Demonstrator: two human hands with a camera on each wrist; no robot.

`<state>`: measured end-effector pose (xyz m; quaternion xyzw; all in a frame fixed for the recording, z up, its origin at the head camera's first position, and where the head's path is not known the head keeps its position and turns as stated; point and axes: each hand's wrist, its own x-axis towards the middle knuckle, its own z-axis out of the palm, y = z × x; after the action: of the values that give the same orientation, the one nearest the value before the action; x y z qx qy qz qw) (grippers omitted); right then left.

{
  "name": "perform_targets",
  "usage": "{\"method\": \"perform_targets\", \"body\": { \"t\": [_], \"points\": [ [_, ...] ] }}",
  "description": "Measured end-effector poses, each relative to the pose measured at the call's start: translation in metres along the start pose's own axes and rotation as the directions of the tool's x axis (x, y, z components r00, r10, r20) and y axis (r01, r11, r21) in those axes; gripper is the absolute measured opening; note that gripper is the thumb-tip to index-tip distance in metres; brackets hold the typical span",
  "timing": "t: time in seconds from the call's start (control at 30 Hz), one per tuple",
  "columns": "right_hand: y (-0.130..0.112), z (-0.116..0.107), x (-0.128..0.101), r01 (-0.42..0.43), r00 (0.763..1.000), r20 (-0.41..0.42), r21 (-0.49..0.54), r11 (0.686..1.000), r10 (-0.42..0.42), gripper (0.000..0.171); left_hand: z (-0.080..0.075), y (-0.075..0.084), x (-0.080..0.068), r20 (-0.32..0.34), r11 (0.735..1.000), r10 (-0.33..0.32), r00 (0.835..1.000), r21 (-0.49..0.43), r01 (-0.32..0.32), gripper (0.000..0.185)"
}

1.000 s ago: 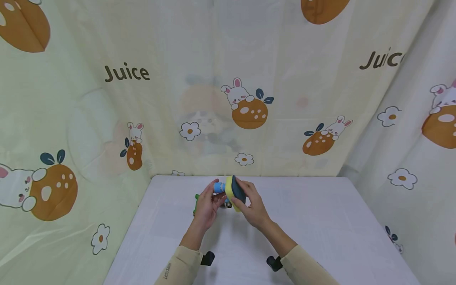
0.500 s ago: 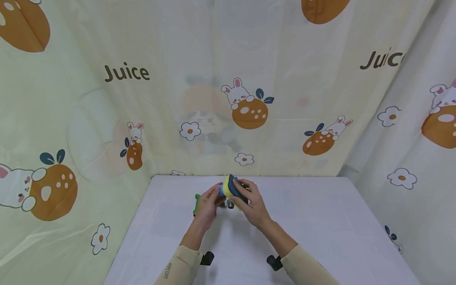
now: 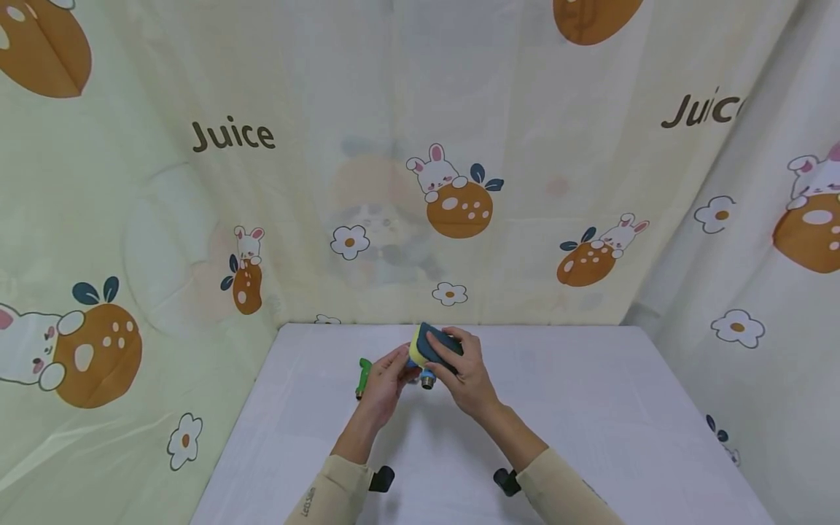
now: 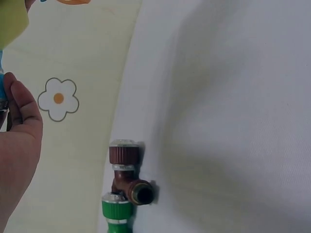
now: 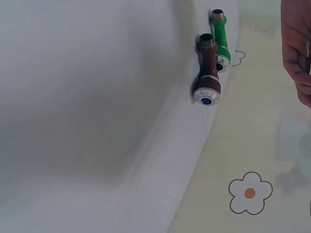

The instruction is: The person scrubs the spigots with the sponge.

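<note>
My right hand (image 3: 469, 380) grips a sponge (image 3: 438, 348), yellow on one side and dark blue on the other. The sponge is pressed against a blue valve (image 3: 428, 375) with a metal threaded end, which my left hand (image 3: 386, 380) pinches in its fingers. Most of the valve is hidden behind the sponge and fingers in the head view. At the left edge of the left wrist view, a bit of the yellow sponge layer (image 4: 12, 22) shows above the fingers. Beyond my left hand lies a green valve (image 3: 364, 375), close to a brown valve (image 5: 209, 68).
The white table (image 3: 577, 408) ends at a printed curtain (image 3: 394, 182) with rabbits, oranges and flowers. Another curtain side hangs at the right. Dark camera mounts (image 3: 382, 478) sit at both wrists.
The sponge has tilted, turning its dark blue face more upward. The blue valve has turned too: its blue end no longer shows at left, and its threaded end shows more below the sponge.
</note>
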<state>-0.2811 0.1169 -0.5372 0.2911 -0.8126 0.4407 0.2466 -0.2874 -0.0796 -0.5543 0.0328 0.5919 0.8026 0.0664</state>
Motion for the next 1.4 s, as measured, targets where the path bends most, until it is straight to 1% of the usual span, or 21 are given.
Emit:
{"method": "perform_targets", "body": {
  "t": [0.17, 0.37, 0.5, 0.67, 0.77, 0.9, 1.03, 1.2, 1.3, 1.4],
  "points": [
    [0.001, -0.002, 0.0, 0.037, 0.999, -0.009, -0.055, 0.998, -0.038, 0.056, 0.0, 0.0, -0.001, 0.008, 1.0, -0.007, 1.0, 0.004, 0.007, 0.044],
    [0.001, -0.005, 0.001, 0.075, 0.997, 0.013, -0.128, 0.989, -0.074, 0.056, 0.0, 0.001, -0.003, 0.015, 0.999, -0.006, 1.0, 0.038, 0.006, 0.043],
    [0.003, -0.005, 0.0, 0.079, 0.997, 0.021, -0.168, 0.983, -0.077, 0.052, 0.0, 0.001, -0.004, 0.018, 0.999, 0.003, 1.0, 0.053, -0.004, 0.043],
    [0.004, -0.005, 0.001, 0.074, 0.997, -0.006, -0.223, 0.972, -0.077, 0.05, 0.001, 0.003, -0.004, 0.007, 0.994, 0.019, 1.0, 0.108, -0.02, 0.045],
    [0.007, -0.006, 0.003, 0.042, 0.999, -0.013, -0.263, 0.964, -0.047, 0.051, 0.001, 0.002, -0.004, 0.008, 0.987, 0.024, 1.0, 0.159, -0.025, 0.046],
    [0.009, -0.009, 0.006, -0.017, 1.0, -0.01, -0.286, 0.958, 0.015, 0.051, 0.002, 0.001, -0.004, 0.023, 0.983, 0.022, 0.999, 0.181, -0.026, 0.047],
    [0.008, -0.011, 0.009, -0.03, 0.999, -0.029, -0.322, 0.946, 0.022, 0.05, 0.004, 0.001, -0.005, 0.04, 0.985, 0.029, 0.999, 0.17, -0.035, 0.047],
    [0.009, -0.012, 0.009, -0.06, 0.997, -0.071, -0.371, 0.927, 0.036, 0.049, 0.006, 0.002, -0.007, 0.061, 0.976, 0.041, 0.997, 0.21, -0.053, 0.046],
    [0.01, -0.012, 0.009, -0.092, 0.995, -0.079, -0.376, 0.922, 0.067, 0.049, 0.006, 0.001, -0.007, 0.065, 0.972, 0.043, 0.997, 0.229, -0.057, 0.045],
    [0.012, -0.012, 0.009, -0.161, 0.986, -0.088, -0.339, 0.927, 0.14, 0.053, 0.005, 0.0, -0.007, 0.056, 0.972, 0.026, 0.998, 0.23, -0.039, 0.046]
  ]
}}
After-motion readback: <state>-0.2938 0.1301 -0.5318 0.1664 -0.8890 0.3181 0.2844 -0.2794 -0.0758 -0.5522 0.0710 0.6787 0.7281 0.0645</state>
